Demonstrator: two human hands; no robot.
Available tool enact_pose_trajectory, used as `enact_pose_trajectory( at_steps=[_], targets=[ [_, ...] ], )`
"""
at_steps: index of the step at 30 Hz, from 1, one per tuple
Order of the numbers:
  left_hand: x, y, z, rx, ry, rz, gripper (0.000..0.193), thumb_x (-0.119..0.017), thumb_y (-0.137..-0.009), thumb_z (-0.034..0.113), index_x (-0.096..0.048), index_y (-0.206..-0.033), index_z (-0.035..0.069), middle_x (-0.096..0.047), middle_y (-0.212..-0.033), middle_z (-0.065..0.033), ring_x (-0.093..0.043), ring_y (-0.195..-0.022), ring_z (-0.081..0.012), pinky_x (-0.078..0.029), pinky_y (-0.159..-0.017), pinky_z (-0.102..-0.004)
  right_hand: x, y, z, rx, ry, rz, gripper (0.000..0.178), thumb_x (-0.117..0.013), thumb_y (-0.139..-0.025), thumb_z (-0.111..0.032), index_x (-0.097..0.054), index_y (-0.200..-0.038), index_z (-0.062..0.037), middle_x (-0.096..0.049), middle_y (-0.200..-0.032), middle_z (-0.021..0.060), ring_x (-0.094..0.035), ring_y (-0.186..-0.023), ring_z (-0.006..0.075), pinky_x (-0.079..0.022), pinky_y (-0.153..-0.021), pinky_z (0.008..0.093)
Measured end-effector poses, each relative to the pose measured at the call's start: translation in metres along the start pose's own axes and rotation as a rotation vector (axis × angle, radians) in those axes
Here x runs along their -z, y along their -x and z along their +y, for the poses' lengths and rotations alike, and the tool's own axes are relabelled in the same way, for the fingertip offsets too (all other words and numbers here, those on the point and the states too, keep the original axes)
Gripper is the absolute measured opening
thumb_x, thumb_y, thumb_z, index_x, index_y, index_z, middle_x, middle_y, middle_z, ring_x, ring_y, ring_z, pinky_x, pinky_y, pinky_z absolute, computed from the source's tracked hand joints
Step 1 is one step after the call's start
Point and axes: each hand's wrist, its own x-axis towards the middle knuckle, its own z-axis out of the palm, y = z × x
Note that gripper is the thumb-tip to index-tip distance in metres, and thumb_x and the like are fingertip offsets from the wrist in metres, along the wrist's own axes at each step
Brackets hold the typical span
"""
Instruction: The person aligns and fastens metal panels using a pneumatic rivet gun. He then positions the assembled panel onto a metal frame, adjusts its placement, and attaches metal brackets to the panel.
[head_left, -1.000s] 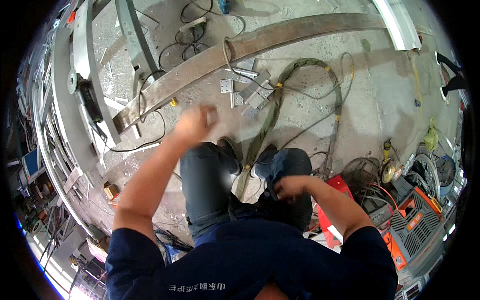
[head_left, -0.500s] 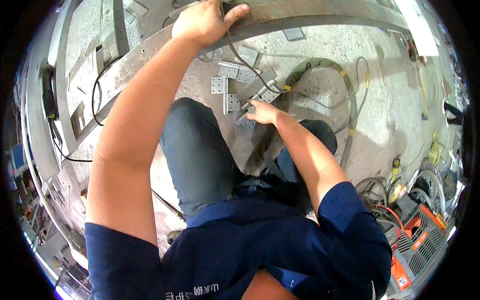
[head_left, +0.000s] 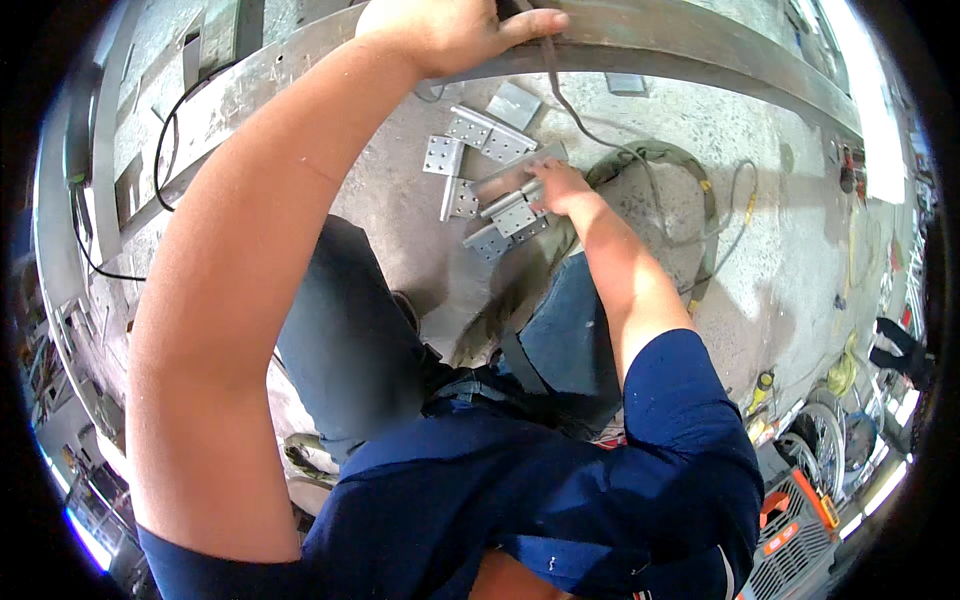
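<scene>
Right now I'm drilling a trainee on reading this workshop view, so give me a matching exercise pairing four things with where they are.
1. left hand
2. right hand
3. grey perforated metal plates
4. orange machine casing

a. lower right edge of view
b. gripping the long steel beam
c. scattered on the concrete floor
d. on a flat metal bar

Pairs: 1-b, 2-d, 3-c, 4-a
</scene>
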Motion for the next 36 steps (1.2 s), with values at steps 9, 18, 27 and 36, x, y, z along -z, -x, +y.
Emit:
enact_pose_trajectory(
  at_steps=[9, 18, 27, 36],
  targets=[
    [0.002, -0.001, -0.001, 0.027, -0.008, -0.057, 0.076, -0.052, -0.089, 0.069, -0.06, -0.115, -0.001, -0.069, -0.098, -0.0258, -0.066, -0.098, -0.0421, -0.052, -0.087, -0.0479, -0.009, 0.008, -0.029, 0.079, 0.18, -0.087, 0.083, -0.087, -0.069, -0.037, -0.05, -0.141, -0.0201, -0.046, -0.142, 0.0087, -0.04, -0.135, 0.0321, -0.039, -0.108, 0.0486],
    [0.001, -0.001, 0.003, 0.016, 0.076, -0.039, 0.067, -0.053, -0.09, 0.066, -0.064, -0.115, 0.005, -0.07, -0.103, -0.0209, -0.067, -0.099, -0.0383, -0.052, -0.088, -0.0459, -0.02, 0.013, -0.062, 0.356, 0.277, 0.012, 0.063, -0.08, -0.074, -0.04, -0.06, -0.13, -0.0174, -0.054, -0.135, 0.0079, -0.043, -0.133, 0.0289, -0.033, -0.112, 0.049],
    [0.01, -0.008, 0.015, -0.013, 0.265, -0.179, 0.056, -0.056, -0.089, 0.064, -0.071, -0.111, 0.014, -0.072, -0.103, -0.0145, -0.069, -0.094, -0.0317, -0.053, -0.085, -0.0428, -0.076, 0.015, -0.058, 0.371, 0.363, -0.009, 0.029, -0.053, -0.092, -0.017, -0.066, -0.117, -0.0126, -0.056, -0.126, 0.0104, -0.052, -0.121, 0.0278, -0.045, -0.097, 0.0449],
    [0.006, -0.001, -0.001, 0.052, -0.021, -0.067, 0.08, -0.05, -0.088, 0.071, -0.059, -0.12, -0.002, -0.069, -0.101, -0.0259, -0.066, -0.098, -0.0427, -0.052, -0.088, -0.0481, -0.07, 0.012, -0.07, 0.323, 0.366, -0.108, 0.03, -0.061, -0.085, -0.016, -0.064, -0.114, -0.0094, -0.059, -0.118, 0.0127, -0.056, -0.116, 0.0314, -0.048, -0.094, 0.047]
  ],
)
